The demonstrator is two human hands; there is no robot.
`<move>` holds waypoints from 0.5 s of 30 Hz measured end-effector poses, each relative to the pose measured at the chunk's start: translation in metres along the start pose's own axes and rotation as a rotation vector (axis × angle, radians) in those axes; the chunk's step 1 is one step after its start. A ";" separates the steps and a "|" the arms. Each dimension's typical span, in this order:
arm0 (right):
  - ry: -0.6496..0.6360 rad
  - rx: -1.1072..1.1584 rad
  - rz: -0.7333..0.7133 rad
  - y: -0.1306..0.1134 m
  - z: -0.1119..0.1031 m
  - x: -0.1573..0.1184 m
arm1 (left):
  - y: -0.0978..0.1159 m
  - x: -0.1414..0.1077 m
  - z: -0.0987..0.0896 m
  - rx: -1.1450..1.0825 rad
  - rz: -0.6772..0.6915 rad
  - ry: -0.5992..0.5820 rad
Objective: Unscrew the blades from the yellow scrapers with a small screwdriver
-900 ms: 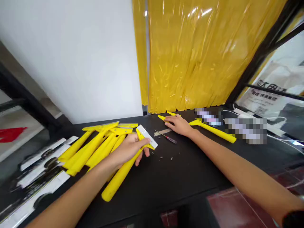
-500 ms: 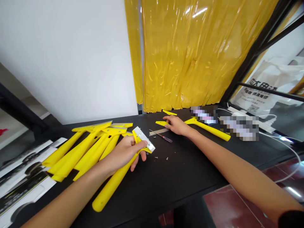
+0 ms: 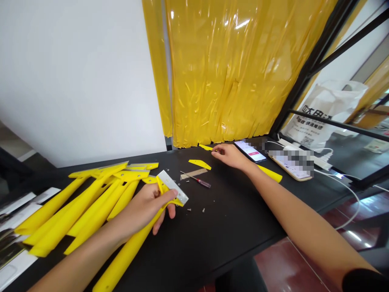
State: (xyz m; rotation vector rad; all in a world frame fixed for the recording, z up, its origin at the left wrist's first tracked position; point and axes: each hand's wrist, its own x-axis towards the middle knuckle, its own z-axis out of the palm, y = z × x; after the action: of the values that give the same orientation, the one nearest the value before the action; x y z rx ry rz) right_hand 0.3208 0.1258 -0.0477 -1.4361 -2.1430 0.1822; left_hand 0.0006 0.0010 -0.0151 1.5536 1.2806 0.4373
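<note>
Head view: both forearms reach in over a black bench point(image 3: 234, 215);

Left hand point(image 3: 139, 213): grip clenched round the neck of a yellow scraper point(image 3: 127, 253), thumb across its head;

Scraper: long round yellow handle running down to the bottom edge of the view; flat head carrying a steel blade point(image 3: 172, 186), held beside the left fingers;

Right hand point(image 3: 231, 157): grip released, fingers spread, resting on the bench; fingertips just beside a yellow sliver point(image 3: 206, 147);

Nearby: a yellow wedge point(image 3: 199, 164); a small screwdriver point(image 3: 196, 181) touching a tan strip point(image 3: 193, 174); loose screws point(image 3: 194, 210);

Left of the hands: more yellow scrapers point(image 3: 88, 207), heaped and overlapping;

Bench, far side: a yellow handle point(image 3: 270, 173) passing under the right wrist; two phones point(image 3: 249, 151) point(image 3: 291, 167), partly blurred; a white power strip point(image 3: 319, 160);

Room: a yellow plastic curtain point(image 3: 231, 69); a white wall point(image 3: 75, 81); a white bag point(image 3: 322, 113) behind black framing point(image 3: 334, 123); dark red floor tiles point(image 3: 288, 263).
</note>
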 end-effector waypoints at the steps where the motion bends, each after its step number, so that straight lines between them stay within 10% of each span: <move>1: -0.004 0.002 -0.006 -0.002 0.001 -0.001 | 0.000 0.000 0.000 0.000 -0.003 -0.004; 9: -0.058 -0.015 -0.034 -0.049 0.053 -0.003 | -0.004 0.004 0.004 -0.008 -0.010 -0.019; 15: -0.036 0.051 0.056 -0.038 0.057 0.003 | -0.002 0.005 0.008 -0.066 0.016 -0.052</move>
State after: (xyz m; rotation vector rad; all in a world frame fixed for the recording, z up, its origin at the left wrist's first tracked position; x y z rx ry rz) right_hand 0.2601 0.1236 -0.0795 -1.4744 -2.1129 0.2832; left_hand 0.0076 0.0011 -0.0219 1.5109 1.2035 0.4426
